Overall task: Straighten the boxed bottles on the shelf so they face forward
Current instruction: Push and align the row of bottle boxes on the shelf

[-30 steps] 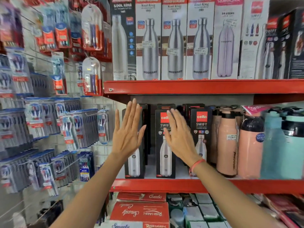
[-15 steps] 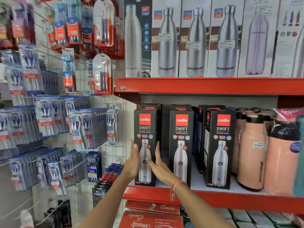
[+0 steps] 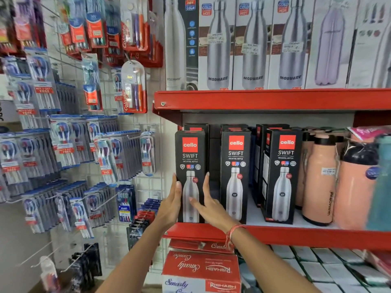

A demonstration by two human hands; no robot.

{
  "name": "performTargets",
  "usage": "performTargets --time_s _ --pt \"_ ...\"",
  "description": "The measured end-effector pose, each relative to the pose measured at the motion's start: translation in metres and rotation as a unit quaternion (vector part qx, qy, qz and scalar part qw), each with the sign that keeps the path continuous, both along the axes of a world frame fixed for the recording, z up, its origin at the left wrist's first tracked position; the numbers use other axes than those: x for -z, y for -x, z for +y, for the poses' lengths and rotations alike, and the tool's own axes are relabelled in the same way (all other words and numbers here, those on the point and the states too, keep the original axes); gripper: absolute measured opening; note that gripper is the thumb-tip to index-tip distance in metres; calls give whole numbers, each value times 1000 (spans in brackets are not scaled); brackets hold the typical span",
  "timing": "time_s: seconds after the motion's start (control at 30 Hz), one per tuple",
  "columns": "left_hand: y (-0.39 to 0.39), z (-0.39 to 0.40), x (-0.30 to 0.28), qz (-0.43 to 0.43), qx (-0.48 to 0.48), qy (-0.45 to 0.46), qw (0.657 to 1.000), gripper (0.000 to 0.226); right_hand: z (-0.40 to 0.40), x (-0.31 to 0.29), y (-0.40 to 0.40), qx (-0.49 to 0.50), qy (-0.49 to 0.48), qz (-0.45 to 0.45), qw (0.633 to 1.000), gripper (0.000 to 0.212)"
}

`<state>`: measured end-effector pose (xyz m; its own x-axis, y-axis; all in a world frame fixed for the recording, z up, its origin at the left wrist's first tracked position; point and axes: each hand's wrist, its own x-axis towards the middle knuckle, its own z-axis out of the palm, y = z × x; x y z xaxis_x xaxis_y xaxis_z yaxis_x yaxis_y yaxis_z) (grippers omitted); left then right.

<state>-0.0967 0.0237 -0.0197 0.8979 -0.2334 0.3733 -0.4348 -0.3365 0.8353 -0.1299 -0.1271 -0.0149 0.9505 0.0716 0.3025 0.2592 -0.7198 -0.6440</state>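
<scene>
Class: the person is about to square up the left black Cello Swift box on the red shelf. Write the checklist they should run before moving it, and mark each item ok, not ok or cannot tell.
1. Left hand flat against the left side of the left black Cello Swift box: ok.
2. Right hand on the box's front and right edge: ok.
3. Box upright on the red metal shelf: ok.
4. Box printed front faces forward: ok, roughly.
5. Gap to the middle black Cello Swift box for turning: ok.
6. Right black Cello Swift box faces forward: not ok, angled, side panel showing.
</scene>
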Motion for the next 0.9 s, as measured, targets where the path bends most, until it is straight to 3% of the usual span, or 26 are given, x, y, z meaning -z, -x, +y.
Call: performTargets --time_s 0.1,0.17,0.27,0.33,0.4,0.47,0.6,0.7,0.9 --pt "1 -3 -1 8 4 -16 1000 68 -3 -4 1 8 -3 18 1000 89" --pt "3 -10 5 -29 -45 -11 998 71 -9 -3 2 10 8 -11 1000 85" --pt "15 -29 10 -197 -151 51 967 65 -29 -1 4 78 -42 -196 977 67" --pt "23 -53 7 -251 -103 74 960 51 -48 -1 4 168 -79 -326 927 56" --pt "30 -83 4 -198 0 79 977 50 -67 0 2 223 -113 -359 899 61" --pt "28 -109 7 -106 62 114 986 56 -84 6 0 205 -154 -308 916 74" --pt "16 -135 12 31 121 163 979 63 -107 23 0 65 -223 -147 961 81" --pt "12 -136 14 61 128 148 979 57 -110 31 4 19 -216 -88 972 74" --pt "19 -127 19 45 109 117 986 57 -109 29 20 6 -195 -71 978 76"
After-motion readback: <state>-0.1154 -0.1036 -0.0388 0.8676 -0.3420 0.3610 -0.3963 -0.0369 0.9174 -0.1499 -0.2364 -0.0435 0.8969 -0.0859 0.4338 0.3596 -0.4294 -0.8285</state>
